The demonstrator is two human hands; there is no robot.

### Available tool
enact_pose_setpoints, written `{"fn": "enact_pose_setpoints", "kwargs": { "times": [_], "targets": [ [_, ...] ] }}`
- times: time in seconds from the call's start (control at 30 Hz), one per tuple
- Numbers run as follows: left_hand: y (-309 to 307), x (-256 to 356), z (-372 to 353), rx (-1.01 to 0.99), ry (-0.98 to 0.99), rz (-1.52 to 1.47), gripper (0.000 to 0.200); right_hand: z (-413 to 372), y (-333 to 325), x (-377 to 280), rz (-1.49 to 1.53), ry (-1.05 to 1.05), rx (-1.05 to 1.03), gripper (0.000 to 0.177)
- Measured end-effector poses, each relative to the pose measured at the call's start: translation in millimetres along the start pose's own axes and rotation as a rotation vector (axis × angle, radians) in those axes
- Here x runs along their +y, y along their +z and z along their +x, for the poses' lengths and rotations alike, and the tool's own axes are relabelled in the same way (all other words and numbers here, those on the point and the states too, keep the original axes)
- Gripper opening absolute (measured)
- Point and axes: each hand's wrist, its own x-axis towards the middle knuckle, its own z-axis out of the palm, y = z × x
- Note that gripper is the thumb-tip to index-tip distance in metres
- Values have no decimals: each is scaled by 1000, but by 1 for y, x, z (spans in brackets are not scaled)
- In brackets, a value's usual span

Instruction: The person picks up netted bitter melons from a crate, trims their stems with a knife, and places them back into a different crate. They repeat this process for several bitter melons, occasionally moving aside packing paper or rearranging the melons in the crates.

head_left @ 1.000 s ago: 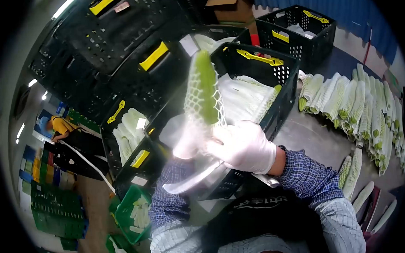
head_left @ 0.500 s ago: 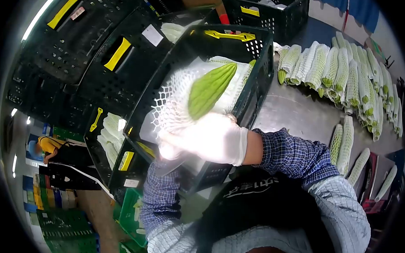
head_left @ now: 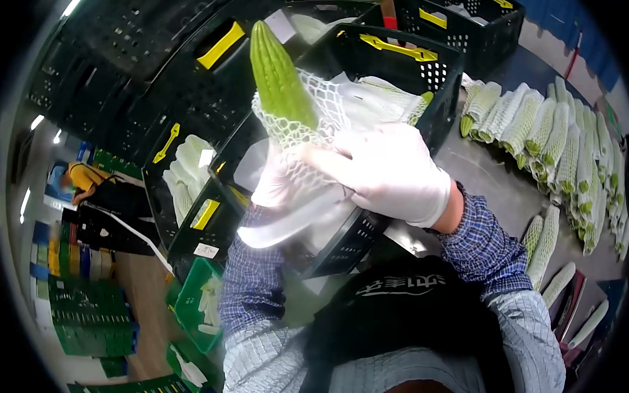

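Head: left hand (head_left: 278, 187) and right hand (head_left: 391, 169) grip one gourd (head_left: 277, 80).

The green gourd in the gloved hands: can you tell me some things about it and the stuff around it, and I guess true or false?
1. The gourd points up, its tip bare above the white foam net. True.
2. The hands wear blue gloves. False: the left hand and right hand wear white gloves.
3. Wrapped gourds lie in a row on the metal table. True.
4. The crate behind the gourd is red. False: the crate is black with yellow handles.
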Motion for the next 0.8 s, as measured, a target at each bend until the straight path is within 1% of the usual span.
{"fn": "enact_pose_setpoints", "kwargs": {
  "times": [0.07,0.1,0.17,0.2,0.23,0.27,0.3,0.33,0.37,0.4,0.47,0.5,0.53,0.57,0.6,0.63,0.67,0.7,0.77,0.8],
  "targets": [
    [5,6,-4,-13,-89,-55,73,1,3,-4,-45,-17,-22,39],
    [8,9,-6,-18,-133,-81,79,3,5,-5,9,-47,25,37],
    [-36,-3,10,-252,-134,-126,80,10,-7,-2,-56,-23,64,36],
    [-49,-6,13,-212,-97,-122,80,11,-12,2,-88,-7,82,35],
    [-59,-8,16,-172,-60,-116,80,14,-10,14,-85,65,155,33],
    [-66,-8,11,5,31,-69,80,18,-15,20,90,201,237,35],
    [-58,-4,17,-109,8,-37,76,21,-3,41,191,169,455,39],
    [-46,2,24,-219,-13,-10,72,22,-5,45,223,364,425,26],
    [-40,1,22,-131,12,-54,66,19,-2,55,199,411,446,24],
    [-39,3,23,-151,-136,-357,62,14,2,62,173,456,467,22],
    [-32,3,23,161,-53,-423,63,-1,8,56,62,447,449,22],
    [-35,3,24,251,-1,-351,64,-12,15,55,2,381,411,21],
    [-32,0,27,329,80,-311,56,-23,21,51,-49,405,295,33],
    [-50,-8,24,294,172,2,53,-35,24,48,-19,340,237,40],
    [-46,-7,21,335,139,-100,49,-44,29,47,10,277,180,47],
    [-41,-6,19,380,110,-204,46,-45,39,49,-14,206,194,53],
    [-73,-20,15,252,231,210,47,-47,48,51,-39,139,208,59],
    [-68,-19,19,301,223,439,45,-48,53,52,-40,135,192,60],
    [-64,-19,20,291,233,728,40,-45,64,54,-54,137,192,63],
    [-65,-19,15,236,255,787,38,-35,64,48,-74,161,183,62]
  ]
}}
